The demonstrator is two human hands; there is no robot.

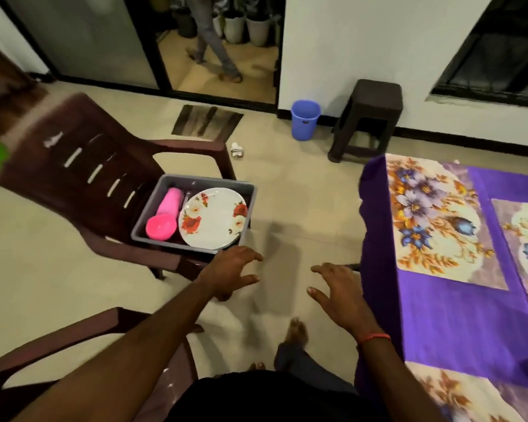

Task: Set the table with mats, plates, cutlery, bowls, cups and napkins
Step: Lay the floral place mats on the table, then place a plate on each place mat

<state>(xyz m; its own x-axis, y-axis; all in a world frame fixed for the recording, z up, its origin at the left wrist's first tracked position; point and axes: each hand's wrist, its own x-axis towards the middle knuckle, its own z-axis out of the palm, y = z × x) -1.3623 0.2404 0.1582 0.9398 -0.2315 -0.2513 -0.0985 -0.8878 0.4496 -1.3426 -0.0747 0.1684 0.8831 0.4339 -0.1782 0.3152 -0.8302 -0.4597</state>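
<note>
A grey bin [153,208] sits on the seat of a dark brown plastic chair [83,166]. Inside it lie a white plate with red flowers [215,219] and stacked pink cups [165,216] on their side. My left hand [230,271] hovers just in front of the bin's near edge, fingers spread, holding nothing. My right hand [337,287] is spread and empty beside the table's left edge. The table wears a purple cloth [457,318] with floral mats [433,220] laid on it.
A second brown chair [83,345] stands at the lower left. A blue bucket [304,119] and a dark stool [368,117] are by the far wall. A person walks past the open doorway [217,44]. My bare foot [296,333] is on the tiled floor.
</note>
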